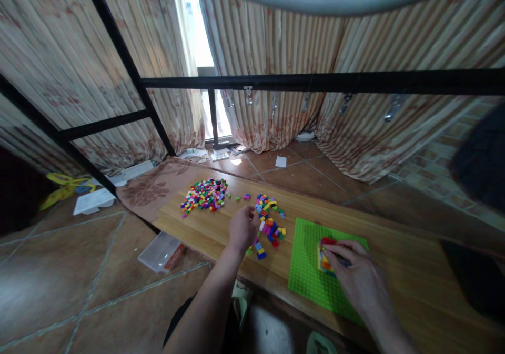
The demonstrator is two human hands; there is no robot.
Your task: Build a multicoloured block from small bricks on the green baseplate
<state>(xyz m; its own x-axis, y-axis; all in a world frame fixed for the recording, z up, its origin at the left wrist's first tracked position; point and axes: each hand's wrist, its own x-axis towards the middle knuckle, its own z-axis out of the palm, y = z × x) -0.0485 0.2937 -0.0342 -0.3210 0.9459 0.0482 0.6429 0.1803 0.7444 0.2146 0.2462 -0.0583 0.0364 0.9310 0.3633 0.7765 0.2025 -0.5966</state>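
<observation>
On the green studded baseplate stands a small built block of colourful toy bricks, with red, yellow, orange and blue pieces showing. My right hand reaches over it from the right, thumb and fingers closed on its top; the hand hides part of the block. My left hand is at the left edge of a loose group of larger toy bricks. Its fingers are curled together, and whatever may be between them is hidden.
A heap of small mixed bricks lies farther left on the wooden bench. A dark object rests at the right end. On the tiled floor are a clear plastic box and yellow and white items. A black metal frame crosses above.
</observation>
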